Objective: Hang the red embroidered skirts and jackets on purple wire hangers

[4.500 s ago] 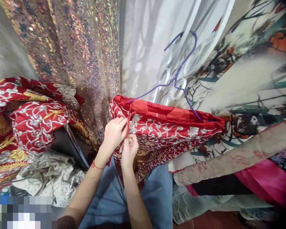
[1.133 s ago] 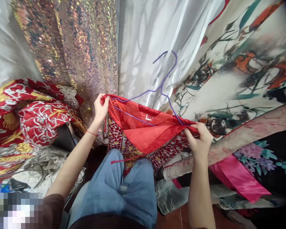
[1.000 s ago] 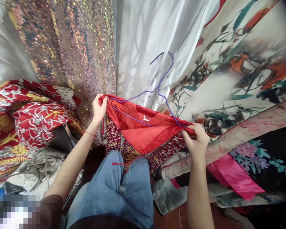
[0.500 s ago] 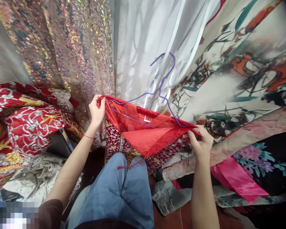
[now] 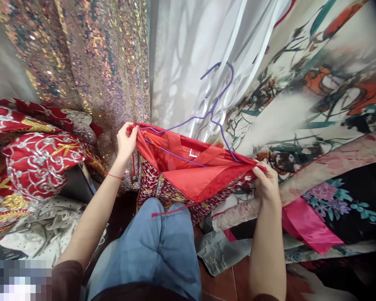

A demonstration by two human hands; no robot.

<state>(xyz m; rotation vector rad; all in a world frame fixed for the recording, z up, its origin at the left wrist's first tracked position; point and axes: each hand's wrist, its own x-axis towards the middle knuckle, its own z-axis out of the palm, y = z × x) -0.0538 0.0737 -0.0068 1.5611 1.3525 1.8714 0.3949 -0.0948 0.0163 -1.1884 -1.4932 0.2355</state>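
Stretched between my hands is the waistband of a red skirt, its lining turned up to me and a small label inside the back edge. The outer side carries silver and gold embroidery and hangs over my knees. My left hand pinches the left end of the waistband; my right hand grips the right end. A purple wire hanger sits within the waist opening, its hook pointing up and its lower bar partly hidden by the cloth. A thin red tie dangles from the front edge.
A sequined curtain of cloth hangs at the back left, beside a sheer white fabric. Embroidered red garments are heaped at left. Printed fabric and a black floral garment hang at right.
The hanger's hook has shifted slightly up and right. My right hand has changed its hold a little at the waistband's end, with the cloth still stretched.
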